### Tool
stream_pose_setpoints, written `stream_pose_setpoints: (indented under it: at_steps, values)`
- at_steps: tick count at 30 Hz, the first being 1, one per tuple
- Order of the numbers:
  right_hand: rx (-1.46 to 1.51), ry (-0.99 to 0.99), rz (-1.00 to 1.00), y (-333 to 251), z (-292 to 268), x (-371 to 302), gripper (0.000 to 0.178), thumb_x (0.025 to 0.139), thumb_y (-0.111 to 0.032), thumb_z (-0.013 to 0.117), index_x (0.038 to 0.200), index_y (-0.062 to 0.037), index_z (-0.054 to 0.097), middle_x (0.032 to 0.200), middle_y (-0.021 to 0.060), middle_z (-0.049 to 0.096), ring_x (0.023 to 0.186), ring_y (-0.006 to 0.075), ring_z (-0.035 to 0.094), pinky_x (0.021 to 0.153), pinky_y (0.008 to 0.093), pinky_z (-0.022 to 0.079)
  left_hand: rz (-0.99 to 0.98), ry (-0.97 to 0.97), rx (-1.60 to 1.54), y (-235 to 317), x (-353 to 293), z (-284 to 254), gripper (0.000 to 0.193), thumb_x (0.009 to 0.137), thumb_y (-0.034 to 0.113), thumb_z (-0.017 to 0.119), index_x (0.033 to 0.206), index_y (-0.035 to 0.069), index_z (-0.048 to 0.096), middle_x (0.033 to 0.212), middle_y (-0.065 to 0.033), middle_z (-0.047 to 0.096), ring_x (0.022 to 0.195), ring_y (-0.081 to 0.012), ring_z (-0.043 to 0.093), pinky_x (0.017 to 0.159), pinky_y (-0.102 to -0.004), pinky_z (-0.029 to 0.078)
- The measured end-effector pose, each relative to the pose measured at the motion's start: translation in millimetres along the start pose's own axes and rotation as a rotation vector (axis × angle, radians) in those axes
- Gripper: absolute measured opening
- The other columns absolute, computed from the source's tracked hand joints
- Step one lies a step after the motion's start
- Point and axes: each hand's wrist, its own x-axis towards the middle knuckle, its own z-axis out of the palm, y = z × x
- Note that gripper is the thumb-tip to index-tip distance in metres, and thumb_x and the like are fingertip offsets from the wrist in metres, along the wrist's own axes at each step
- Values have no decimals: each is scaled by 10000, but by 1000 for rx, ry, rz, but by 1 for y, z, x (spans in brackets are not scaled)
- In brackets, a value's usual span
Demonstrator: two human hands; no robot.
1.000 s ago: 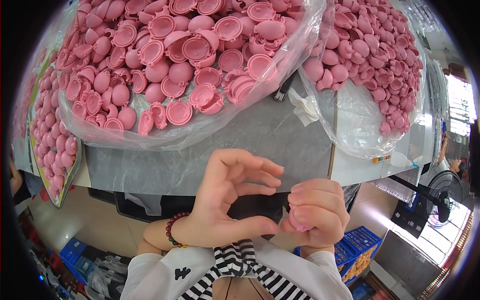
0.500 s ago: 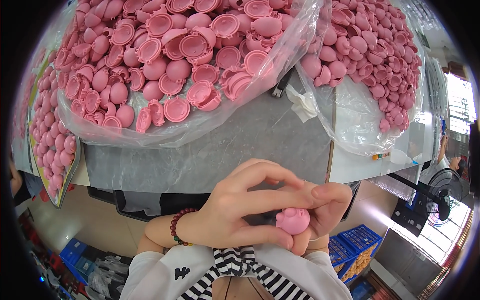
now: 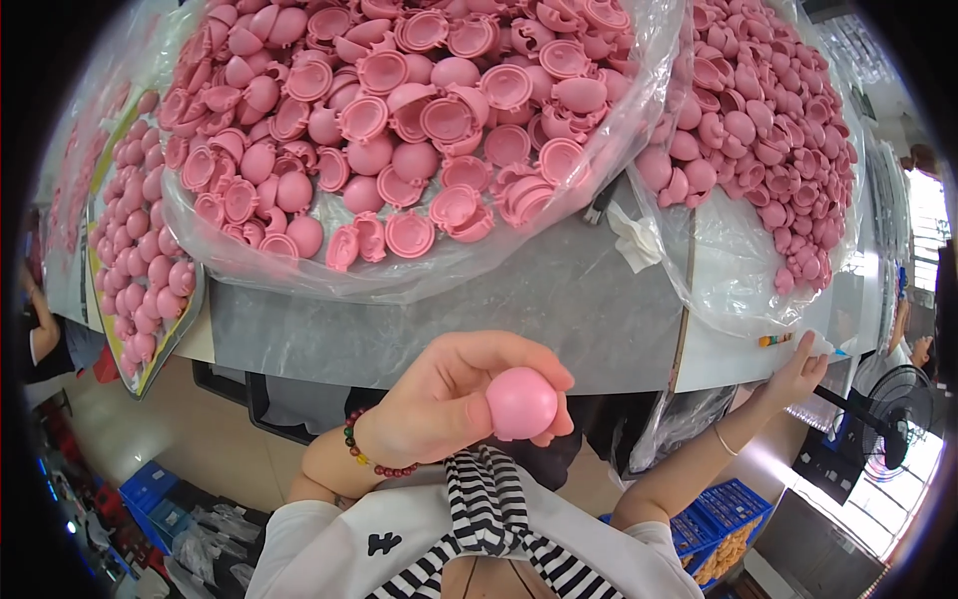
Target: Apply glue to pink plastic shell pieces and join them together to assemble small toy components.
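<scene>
Nearest, the left hand (image 3: 449,399) holds a pink ball (image 3: 523,403) in a clasped grip, thumb at the side and fingers curled behind, just on the near side of the surface (image 3: 439,339), by its front edge. The right hand (image 3: 796,379) is stretched out over the right end of that edge, its fingers at a small white bottle (image 3: 823,346) with a blue tip; whether its grip has hold of the bottle or only touches it, I cannot tell. A loosened left thumb could let the smooth ball slip, and with the front edge so near, it might drop to the floor (image 3: 235,429) rather than land on the surface. A clumsy nudge from the right fingers might tip the bottle or roll it, or the orange tube (image 3: 774,340) just beside it, off that edge. Beyond the hands, a bare grey strip along the front gives room for moving sideways. Farther back, the sagging rim of a clear bag (image 3: 399,290) full of pink shells (image 3: 409,235) bounds that strip; a tissue (image 3: 637,242) lies between it and a second bag (image 3: 718,290) toward the right.
</scene>
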Motion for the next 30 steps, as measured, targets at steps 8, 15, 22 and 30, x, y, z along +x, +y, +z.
stream_pose_setpoints:
  at_steps: [8,15,22,30]
  values:
    - [-65,-141,150,-38,-11,-12,329,862,-186,532,1079,60,504,1023,155,590,848,144,567,743,243,441,981,998,1852,88,-57,-39,269,781,160,614,972,-26,580,960,-105,606,856,-181,561,773,-306,440]
    - [263,-228,96,-83,1,-52,295,869,-144,484,1049,89,472,980,240,575,853,226,574,707,277,475,1059,1223,2122,163,-81,-63,222,797,72,577,1010,11,591,991,-102,611,913,-195,564,838,-309,409]
    - [333,-499,14,-107,0,-88,360,806,-217,587,1019,62,507,934,210,584,822,225,571,615,265,466,656,591,2381,88,-15,-9,106,652,70,676,740,80,617,802,-33,580,691,-206,523,659,-319,401]
    - [651,-783,90,-121,-4,-116,464,809,-384,562,980,35,460,925,214,547,638,188,539,481,237,435,813,483,1832,70,-28,4,114,636,72,702,691,66,602,631,-22,534,567,-148,480,539,-264,373]
